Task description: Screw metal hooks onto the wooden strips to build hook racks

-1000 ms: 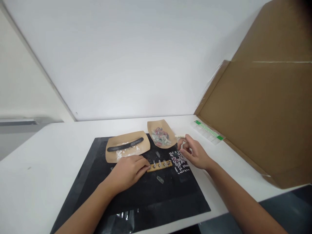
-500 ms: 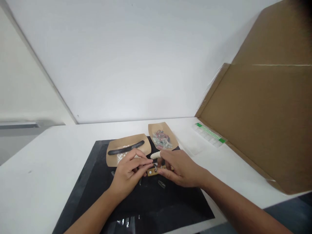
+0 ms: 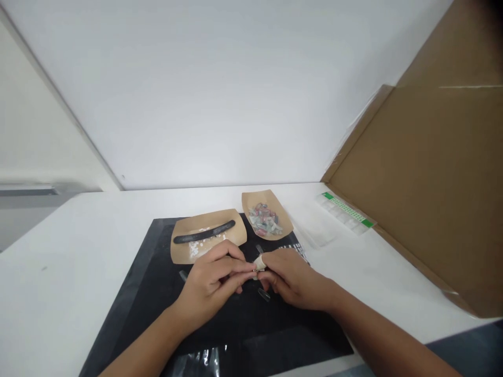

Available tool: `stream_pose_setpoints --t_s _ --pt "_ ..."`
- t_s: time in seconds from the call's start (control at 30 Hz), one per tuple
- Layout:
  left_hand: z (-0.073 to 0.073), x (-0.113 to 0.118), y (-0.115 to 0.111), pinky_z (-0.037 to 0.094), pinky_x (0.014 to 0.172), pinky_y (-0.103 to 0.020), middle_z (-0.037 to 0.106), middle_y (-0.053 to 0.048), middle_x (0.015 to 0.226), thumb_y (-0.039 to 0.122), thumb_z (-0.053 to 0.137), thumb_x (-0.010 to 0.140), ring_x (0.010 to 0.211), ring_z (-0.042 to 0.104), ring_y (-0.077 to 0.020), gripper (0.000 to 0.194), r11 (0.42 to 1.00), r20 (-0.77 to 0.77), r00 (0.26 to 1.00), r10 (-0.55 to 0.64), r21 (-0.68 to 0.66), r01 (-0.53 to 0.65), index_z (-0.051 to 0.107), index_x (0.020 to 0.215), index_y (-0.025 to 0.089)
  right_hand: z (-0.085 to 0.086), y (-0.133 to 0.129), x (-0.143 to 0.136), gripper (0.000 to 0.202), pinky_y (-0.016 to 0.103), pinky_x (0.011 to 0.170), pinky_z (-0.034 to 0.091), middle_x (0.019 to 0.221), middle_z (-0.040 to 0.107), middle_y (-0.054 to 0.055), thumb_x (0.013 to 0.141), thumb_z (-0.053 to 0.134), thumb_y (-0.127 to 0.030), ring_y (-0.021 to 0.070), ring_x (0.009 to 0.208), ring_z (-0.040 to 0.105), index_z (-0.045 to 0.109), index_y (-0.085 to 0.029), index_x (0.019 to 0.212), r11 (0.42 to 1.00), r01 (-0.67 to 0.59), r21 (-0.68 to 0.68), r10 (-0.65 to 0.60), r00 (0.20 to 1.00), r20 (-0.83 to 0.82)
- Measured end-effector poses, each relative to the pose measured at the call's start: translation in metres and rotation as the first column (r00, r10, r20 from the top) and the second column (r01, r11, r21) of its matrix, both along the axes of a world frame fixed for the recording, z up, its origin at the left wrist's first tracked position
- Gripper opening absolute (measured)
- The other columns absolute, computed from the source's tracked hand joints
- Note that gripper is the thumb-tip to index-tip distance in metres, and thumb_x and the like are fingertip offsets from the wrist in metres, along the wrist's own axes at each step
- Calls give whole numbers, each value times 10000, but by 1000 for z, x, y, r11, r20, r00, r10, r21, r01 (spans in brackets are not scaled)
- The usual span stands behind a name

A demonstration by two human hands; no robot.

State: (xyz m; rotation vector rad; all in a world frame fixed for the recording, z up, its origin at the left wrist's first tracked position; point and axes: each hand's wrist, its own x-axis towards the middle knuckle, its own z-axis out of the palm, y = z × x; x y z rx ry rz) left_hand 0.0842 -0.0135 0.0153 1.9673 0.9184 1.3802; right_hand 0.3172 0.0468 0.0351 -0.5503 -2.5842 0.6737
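Note:
My left hand (image 3: 215,275) is closed, thumb and fingertips pinching from the left. My right hand (image 3: 293,277) is closed too and meets it fingertip to fingertip; one of its fingers wears a white finger cover (image 3: 260,262). Between the two hands is a small shiny piece (image 3: 258,270), mostly hidden by the fingers, its kind unclear. Just below the fingertips a clear nail tip (image 3: 263,295) lies on the black mat (image 3: 236,335). Another clear tip (image 3: 183,275) rests left of my left hand.
Behind my left hand, a brown paper tray (image 3: 178,254) holds a dark curved nail file (image 3: 204,232) and white bits. A second tray (image 3: 251,198) holds several clear and reddish nail tips (image 3: 265,219). A green-labelled clear case (image 3: 348,210) lies by a large cardboard sheet (image 3: 432,199).
The fingertips of both hands have come together around the small piece. The yellowish strip with white dots that showed under them is out of sight. The view has shifted slightly.

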Motion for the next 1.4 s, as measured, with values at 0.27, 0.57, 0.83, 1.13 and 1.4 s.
stream_pose_setpoints --t_s 0.27,0.57,0.83,1.13,1.4 --pt "7 2 -3 565 486 -157 640 -46 993 160 699 991 600 727 -77 150 982 101 994 -47 -176 65 828 1059 198 -3 0 -1 458 278 656 388 634 594 -28 1154 314 -375 131 578 534 594 -207 833 998 -45 -51 39 994 -105" --pt "9 2 -5 583 516 -158 615 -45 1030 193 671 1011 627 735 -76 141 971 75 995 -69 -225 85 802 1062 201 -8 2 0 341 276 669 376 654 620 -26 1117 427 -280 139 612 531 623 -202 849 998 -30 59 39 986 -161" --pt "10 -1 -8 581 579 -200 600 -58 1056 146 600 1030 694 705 -87 150 991 -75 993 -88 -107 80 725 1097 194 -16 2 -2 241 294 654 335 732 669 -20 1065 478 -162 144 636 519 606 -208 867 973 6 231 37 983 -182" --pt "5 -1 -7 526 587 -216 561 -64 1064 126 566 1013 772 603 -120 133 998 -185 982 -21 -57 10 656 1072 204 -19 1 -6 219 288 650 355 761 705 -10 1077 497 -146 142 644 551 618 -202 903 952 46 304 28 971 -237" --pt "2 2 -7 480 548 -165 543 -42 1036 67 552 980 730 563 -91 149 999 -258 965 46 28 -40 607 1004 203 -25 -1 -10 191 306 618 334 737 684 -4 1050 504 -108 146 609 526 622 -190 923 914 105 392 -8 970 -242"
